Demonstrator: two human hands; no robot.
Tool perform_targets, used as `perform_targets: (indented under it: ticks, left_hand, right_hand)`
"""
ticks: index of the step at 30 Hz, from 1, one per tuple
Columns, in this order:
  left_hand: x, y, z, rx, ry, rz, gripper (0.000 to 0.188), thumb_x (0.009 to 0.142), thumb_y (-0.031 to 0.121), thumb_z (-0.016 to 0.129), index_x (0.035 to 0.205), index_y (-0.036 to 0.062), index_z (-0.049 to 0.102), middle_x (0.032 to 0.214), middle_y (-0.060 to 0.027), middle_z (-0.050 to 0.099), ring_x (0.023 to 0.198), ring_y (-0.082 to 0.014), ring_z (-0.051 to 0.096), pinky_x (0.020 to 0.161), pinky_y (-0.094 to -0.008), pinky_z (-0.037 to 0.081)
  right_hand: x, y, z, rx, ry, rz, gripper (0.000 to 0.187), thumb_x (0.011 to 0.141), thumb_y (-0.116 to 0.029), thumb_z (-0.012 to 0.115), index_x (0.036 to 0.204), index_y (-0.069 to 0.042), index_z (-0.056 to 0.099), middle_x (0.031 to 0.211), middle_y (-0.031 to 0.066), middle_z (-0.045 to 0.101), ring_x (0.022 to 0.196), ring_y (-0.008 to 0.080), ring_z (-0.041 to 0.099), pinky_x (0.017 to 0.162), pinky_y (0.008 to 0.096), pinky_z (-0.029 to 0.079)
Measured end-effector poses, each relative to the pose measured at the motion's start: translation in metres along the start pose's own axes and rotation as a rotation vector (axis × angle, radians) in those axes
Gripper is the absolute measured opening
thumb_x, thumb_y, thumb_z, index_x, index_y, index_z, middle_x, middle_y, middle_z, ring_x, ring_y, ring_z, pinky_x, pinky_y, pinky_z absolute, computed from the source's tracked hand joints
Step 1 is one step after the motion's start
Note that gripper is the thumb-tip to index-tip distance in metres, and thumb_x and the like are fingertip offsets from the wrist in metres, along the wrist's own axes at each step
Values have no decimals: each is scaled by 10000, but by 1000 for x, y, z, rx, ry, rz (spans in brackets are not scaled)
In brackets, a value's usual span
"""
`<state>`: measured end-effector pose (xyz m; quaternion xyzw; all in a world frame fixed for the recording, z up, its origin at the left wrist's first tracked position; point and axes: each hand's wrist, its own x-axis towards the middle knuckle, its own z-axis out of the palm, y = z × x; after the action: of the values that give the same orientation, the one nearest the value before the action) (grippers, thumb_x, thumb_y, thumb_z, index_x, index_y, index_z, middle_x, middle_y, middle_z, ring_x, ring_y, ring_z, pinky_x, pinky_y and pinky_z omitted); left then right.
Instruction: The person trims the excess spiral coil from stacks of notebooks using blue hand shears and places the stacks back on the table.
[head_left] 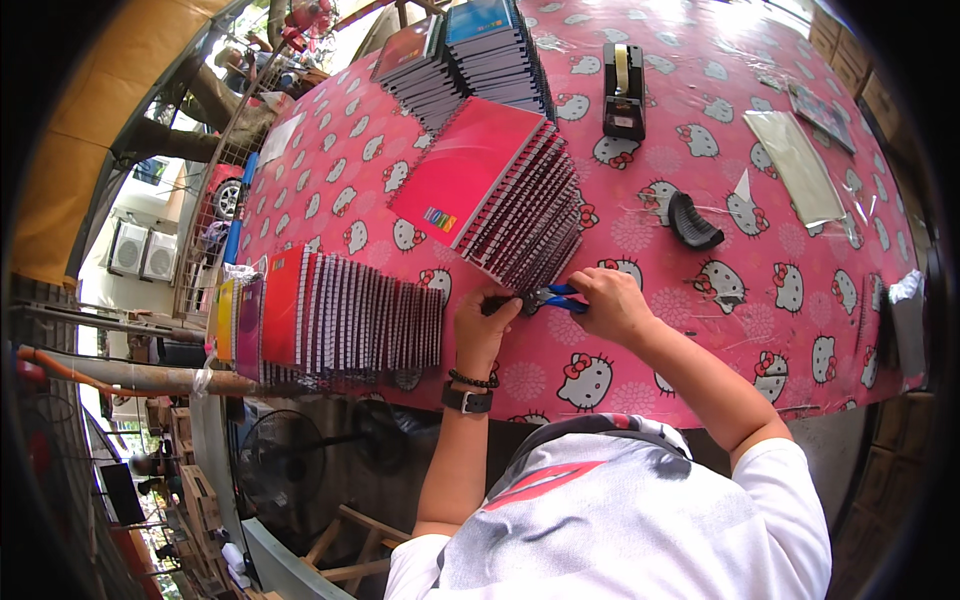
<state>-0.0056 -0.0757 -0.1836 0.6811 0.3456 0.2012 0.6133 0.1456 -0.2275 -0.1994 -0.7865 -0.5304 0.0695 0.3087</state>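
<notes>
My right hand is closed around the blue handles of small pliers. The metal jaws point left, close to the thumb of my left hand. That hand is pinched at the near corner of a tall stack of spiral notebooks with a red-pink cover on top. What its fingers grip is too small and hidden to make out. Left of it stands a row of spiral notebooks, their wire bindings showing, with red, purple and yellow covers at its left end.
Two more notebook stacks, one red-topped and one blue-topped, stand at the back. A black tape dispenser, a curved black piece and a clear plastic packet lie on the pink patterned tablecloth. A fan stands below left.
</notes>
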Motion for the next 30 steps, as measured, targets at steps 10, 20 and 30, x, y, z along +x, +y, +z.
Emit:
perform_targets:
  ticks: [10,20,30]
  left_hand:
    - [-6,-1,7,-28,17,-58,249,760,115,733,957,19,615,781,-33,620,606,-80,571,464,-197,449]
    - [-5,-10,-3,35,55,-24,234,800,122,702,983,13,605,751,-33,629,606,-77,583,459,-199,448]
    - [-5,3,4,609,67,274,268,719,182,750,915,20,666,777,-103,669,667,-203,645,587,-310,501]
  right_hand:
    - [0,-1,0,-92,115,-109,316,638,-189,722,898,-74,582,811,74,585,844,254,580,762,386,435]
    - [-5,2,-2,-112,72,-93,320,655,-189,705,927,-75,579,851,73,589,889,252,579,778,397,432]
    - [3,-1,10,-48,-108,40,317,657,-193,703,926,-83,576,852,69,584,887,244,576,769,402,428]
